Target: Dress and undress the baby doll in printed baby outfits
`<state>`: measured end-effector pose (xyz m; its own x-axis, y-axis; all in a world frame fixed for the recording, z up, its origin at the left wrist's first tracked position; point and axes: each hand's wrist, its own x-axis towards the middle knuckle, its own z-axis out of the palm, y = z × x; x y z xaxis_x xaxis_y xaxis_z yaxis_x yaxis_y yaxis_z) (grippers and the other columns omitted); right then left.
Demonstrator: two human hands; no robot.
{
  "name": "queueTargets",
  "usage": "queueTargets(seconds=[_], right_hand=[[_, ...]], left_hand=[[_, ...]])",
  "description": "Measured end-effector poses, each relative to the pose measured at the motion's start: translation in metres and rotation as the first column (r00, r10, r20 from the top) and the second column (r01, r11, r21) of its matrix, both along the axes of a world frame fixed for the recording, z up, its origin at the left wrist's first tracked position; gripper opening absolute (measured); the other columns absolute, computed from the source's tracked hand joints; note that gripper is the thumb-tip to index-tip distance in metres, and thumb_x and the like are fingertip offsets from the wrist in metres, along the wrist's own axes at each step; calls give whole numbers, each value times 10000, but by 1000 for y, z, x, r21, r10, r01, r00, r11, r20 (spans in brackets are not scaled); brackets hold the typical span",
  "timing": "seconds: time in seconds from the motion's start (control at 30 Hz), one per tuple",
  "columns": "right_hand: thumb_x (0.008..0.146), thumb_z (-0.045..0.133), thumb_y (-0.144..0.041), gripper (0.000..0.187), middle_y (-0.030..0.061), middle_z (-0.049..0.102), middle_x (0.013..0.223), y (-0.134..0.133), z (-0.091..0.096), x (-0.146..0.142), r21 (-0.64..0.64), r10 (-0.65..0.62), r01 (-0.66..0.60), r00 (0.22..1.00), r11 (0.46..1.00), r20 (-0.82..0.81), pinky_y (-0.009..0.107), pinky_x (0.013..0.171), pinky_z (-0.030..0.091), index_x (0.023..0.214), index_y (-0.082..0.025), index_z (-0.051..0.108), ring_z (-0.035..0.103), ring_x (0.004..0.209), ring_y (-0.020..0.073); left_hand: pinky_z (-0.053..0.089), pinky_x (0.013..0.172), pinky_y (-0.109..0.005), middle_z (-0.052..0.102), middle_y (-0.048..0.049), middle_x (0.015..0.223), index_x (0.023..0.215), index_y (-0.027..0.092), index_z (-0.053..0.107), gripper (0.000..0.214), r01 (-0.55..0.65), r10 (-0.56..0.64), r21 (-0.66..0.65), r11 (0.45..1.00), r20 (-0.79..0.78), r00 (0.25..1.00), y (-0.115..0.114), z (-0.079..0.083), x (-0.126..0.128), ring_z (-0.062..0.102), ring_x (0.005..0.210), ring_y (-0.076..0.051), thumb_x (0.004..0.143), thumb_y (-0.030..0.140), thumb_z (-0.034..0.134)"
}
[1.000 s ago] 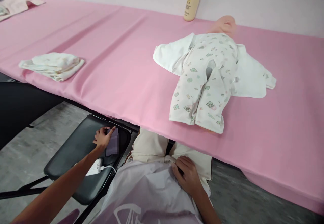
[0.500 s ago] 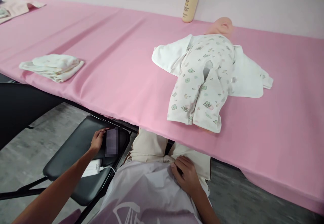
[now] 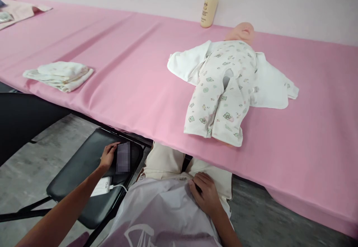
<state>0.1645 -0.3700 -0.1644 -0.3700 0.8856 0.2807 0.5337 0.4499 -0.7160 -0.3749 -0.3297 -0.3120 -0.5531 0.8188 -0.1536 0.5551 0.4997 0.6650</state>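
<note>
My left hand [image 3: 107, 156] reaches down to a black chair seat [image 3: 84, 165] at my left and grips the edge of a phone [image 3: 123, 157] lying there. A white power bank [image 3: 102, 186] with a cable lies just below it. My right hand [image 3: 205, 196] rests in my lap on pale fabric, fingers curled. On the pink table [image 3: 134, 75] a baby doll [image 3: 242, 32] lies on its back in a printed romper [image 3: 220, 94], over an open white garment [image 3: 271, 86].
A folded stack of white cloths [image 3: 60, 75] sits at the table's left near edge. A cream lotion bottle [image 3: 209, 6] stands at the back by the wall. More cloth [image 3: 16, 10] lies at the far left corner. A dark chair back [image 3: 22, 116] is at my left.
My left hand has shifted from on top of the phone to gripping its left edge. The view tilted slightly. My right hand stayed in my lap.
</note>
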Motion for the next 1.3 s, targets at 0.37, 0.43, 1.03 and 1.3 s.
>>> queueTargets(seconds=[0.37,0.43,1.03,1.3], right_hand=[[1122,519,-231,376,0,569,683,-1,0,0,-3,-15,15,1000,1000,9,341,697,429,746,-235,499,531,657,170],[1124,514,-232,386,-1,564,678,-1,0,0,-1,-13,13,1000,1000,10,341,694,428,739,-235,492,525,657,167],[1118,526,-219,390,-5,550,669,-1,2,0,-8,-24,23,999,1000,-23,331,679,421,729,-231,498,505,650,159],[1132,515,-250,404,-4,545,669,0,1,0,-14,-26,26,1000,1000,-7,326,689,426,729,-232,490,515,653,162]], left_hand=[[373,1308,-494,700,-123,1493,1350,211,745,630,8,-21,81,997,163,986,-15,7,1,584,1447,-340,914,649,624],[383,1306,-492,696,-126,1505,1336,207,738,641,-31,13,85,996,197,980,-17,7,3,595,1444,-343,882,652,656],[403,1309,-522,728,-115,1472,1277,222,760,576,-67,42,87,994,257,965,-24,12,5,620,1448,-359,822,576,756],[457,1272,-526,725,-132,1469,1308,210,745,633,-94,73,61,994,277,958,-24,12,9,653,1403,-360,799,584,781]])
